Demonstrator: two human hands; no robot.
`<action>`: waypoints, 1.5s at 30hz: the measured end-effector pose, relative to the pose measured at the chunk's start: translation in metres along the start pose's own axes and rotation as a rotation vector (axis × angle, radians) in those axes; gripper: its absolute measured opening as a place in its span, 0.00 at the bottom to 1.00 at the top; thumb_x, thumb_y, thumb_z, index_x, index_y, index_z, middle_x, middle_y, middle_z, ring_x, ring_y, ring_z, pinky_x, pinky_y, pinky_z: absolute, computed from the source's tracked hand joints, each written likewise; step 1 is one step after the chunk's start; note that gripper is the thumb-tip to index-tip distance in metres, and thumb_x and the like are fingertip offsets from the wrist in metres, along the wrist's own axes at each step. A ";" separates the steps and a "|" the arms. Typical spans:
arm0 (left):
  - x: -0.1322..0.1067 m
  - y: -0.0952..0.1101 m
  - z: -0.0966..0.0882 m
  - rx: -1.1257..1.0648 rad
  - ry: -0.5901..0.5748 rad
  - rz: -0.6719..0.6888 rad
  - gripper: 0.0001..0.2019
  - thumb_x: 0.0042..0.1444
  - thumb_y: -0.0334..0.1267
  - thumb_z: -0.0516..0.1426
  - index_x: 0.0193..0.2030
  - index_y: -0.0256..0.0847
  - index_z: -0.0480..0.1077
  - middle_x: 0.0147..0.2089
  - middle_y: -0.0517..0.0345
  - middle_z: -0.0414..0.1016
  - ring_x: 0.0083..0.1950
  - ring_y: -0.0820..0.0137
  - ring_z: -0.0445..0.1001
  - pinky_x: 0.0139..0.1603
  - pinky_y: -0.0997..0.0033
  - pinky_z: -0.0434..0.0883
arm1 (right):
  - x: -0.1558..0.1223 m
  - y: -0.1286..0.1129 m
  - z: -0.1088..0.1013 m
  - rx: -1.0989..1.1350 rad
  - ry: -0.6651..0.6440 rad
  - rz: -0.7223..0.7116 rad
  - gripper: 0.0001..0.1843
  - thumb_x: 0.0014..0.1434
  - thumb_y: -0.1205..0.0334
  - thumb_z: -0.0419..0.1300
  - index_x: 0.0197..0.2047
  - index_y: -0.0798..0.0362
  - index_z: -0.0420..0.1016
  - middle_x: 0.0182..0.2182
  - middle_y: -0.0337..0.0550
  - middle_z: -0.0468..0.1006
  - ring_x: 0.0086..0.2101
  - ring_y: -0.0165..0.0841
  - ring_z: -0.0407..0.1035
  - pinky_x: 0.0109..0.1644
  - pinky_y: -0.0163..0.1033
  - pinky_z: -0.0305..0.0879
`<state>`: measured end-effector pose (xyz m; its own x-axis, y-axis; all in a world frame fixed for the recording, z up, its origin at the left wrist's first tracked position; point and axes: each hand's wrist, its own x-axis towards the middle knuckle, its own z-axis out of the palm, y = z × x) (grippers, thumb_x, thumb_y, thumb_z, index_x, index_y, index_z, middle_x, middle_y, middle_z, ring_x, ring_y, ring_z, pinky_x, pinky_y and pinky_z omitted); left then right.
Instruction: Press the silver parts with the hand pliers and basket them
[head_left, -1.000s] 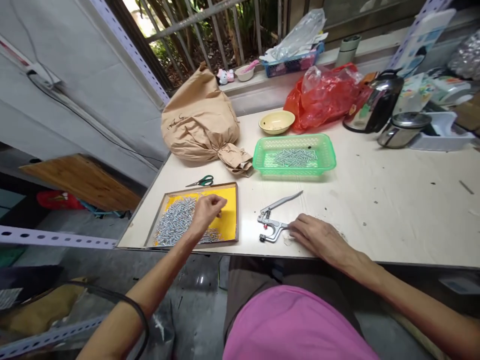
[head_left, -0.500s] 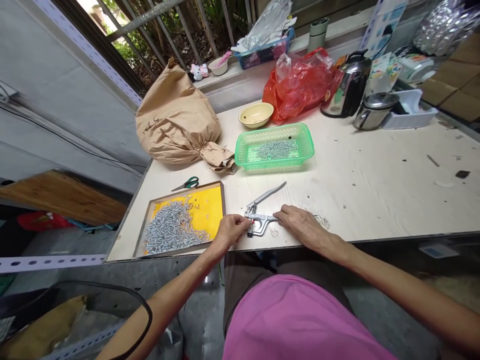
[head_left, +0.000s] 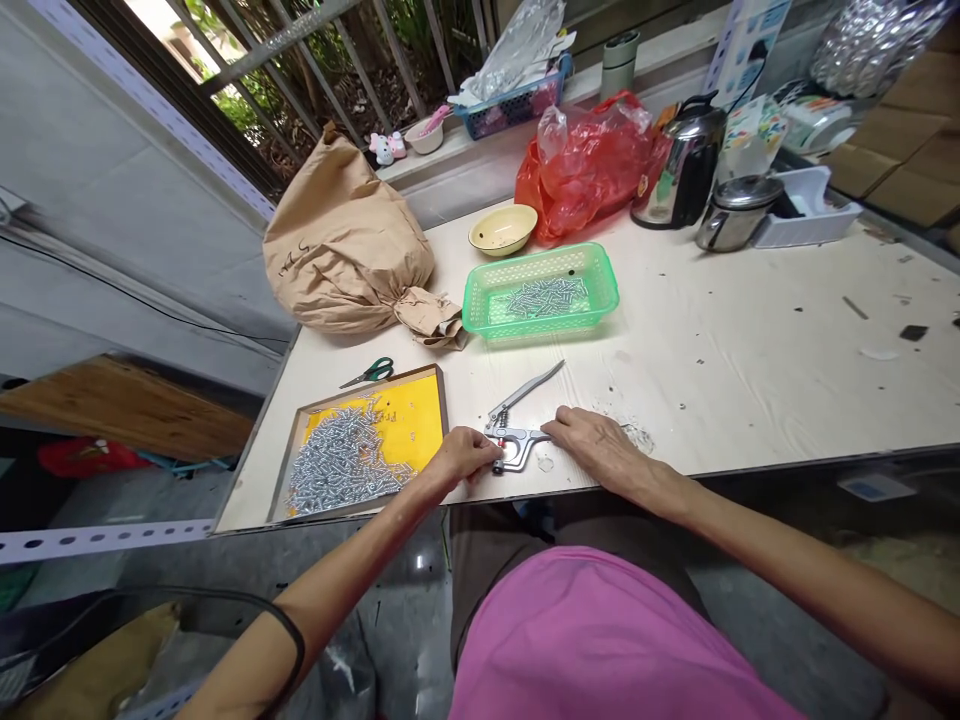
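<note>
Silver snap fastener pliers (head_left: 517,436) lie near the table's front edge, their upper handle raised and the jaws apart. My right hand (head_left: 596,440) has its fingers closed on the end of the lower handle. At the jaws, my left hand (head_left: 466,455) pinches with thumb and forefinger. Whatever it holds there is too small to make out; a red bit shows beside the fingertips. Left of that hand, a shallow cardboard tray (head_left: 442,400) with a yellow bottom holds a heap of small silver metal pieces (head_left: 337,455).
Behind the pliers stands a green plastic basket (head_left: 480,325) with more silver pieces. Scissors (head_left: 371,372) lie behind the tray. Farther back are a brown paper sack (head_left: 345,240), a yellow bowl (head_left: 502,230), a red plastic bag (head_left: 585,165), and a kettle (head_left: 682,165).
The view has shifted slightly. Both hands stay at the pliers, the left at the jaws and the right on the handle, with little visible movement.
</note>
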<state>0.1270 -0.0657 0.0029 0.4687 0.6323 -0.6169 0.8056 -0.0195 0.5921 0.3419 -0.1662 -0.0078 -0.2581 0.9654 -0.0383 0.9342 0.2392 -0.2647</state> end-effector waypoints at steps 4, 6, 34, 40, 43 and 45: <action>-0.002 -0.002 0.005 -0.146 -0.016 -0.042 0.19 0.48 0.49 0.57 0.15 0.39 0.61 0.11 0.65 0.59 0.15 0.79 0.55 0.19 0.76 0.52 | 0.000 -0.002 -0.004 0.003 -0.040 -0.005 0.13 0.63 0.72 0.48 0.42 0.52 0.72 0.39 0.46 0.71 0.36 0.33 0.66 0.35 0.36 0.56; -0.005 -0.002 0.009 -0.213 -0.005 -0.065 0.19 0.47 0.49 0.57 0.16 0.39 0.61 0.12 0.65 0.59 0.14 0.79 0.56 0.18 0.76 0.52 | 0.000 -0.001 -0.005 0.007 -0.060 -0.008 0.12 0.64 0.70 0.48 0.43 0.51 0.72 0.39 0.46 0.71 0.37 0.33 0.66 0.36 0.36 0.57; -0.023 0.011 0.032 0.458 0.472 0.213 0.10 0.57 0.43 0.55 0.39 0.39 0.72 0.38 0.51 0.74 0.42 0.64 0.72 0.41 0.68 0.67 | 0.031 0.025 -0.016 -0.031 -0.009 -0.121 0.16 0.55 0.56 0.63 0.43 0.57 0.71 0.43 0.52 0.70 0.43 0.42 0.62 0.44 0.42 0.60; 0.011 0.033 0.038 0.676 0.340 0.606 0.28 0.55 0.39 0.59 0.61 0.38 0.57 0.62 0.43 0.62 0.62 0.56 0.60 0.60 0.54 0.61 | 0.029 0.024 -0.017 0.004 -0.083 -0.108 0.28 0.52 0.54 0.65 0.51 0.62 0.67 0.47 0.55 0.69 0.46 0.43 0.61 0.47 0.44 0.60; 0.026 0.039 0.032 0.698 0.267 0.621 0.30 0.54 0.41 0.59 0.62 0.37 0.56 0.60 0.44 0.63 0.58 0.57 0.62 0.58 0.57 0.63 | 0.027 0.023 -0.021 -0.008 -0.118 -0.047 0.33 0.51 0.52 0.67 0.55 0.63 0.65 0.49 0.56 0.69 0.47 0.45 0.61 0.47 0.45 0.60; 0.029 0.043 0.028 0.719 0.264 0.591 0.28 0.53 0.42 0.60 0.59 0.35 0.59 0.55 0.45 0.66 0.55 0.57 0.64 0.55 0.58 0.65 | 0.026 0.021 -0.024 -0.042 -0.118 -0.005 0.29 0.52 0.53 0.65 0.53 0.61 0.67 0.47 0.56 0.70 0.47 0.45 0.62 0.47 0.45 0.60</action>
<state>0.1852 -0.0696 -0.0044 0.8436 0.5202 -0.1331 0.5363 -0.8040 0.2569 0.3606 -0.1335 0.0088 -0.2873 0.9460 -0.1505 0.9418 0.2503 -0.2243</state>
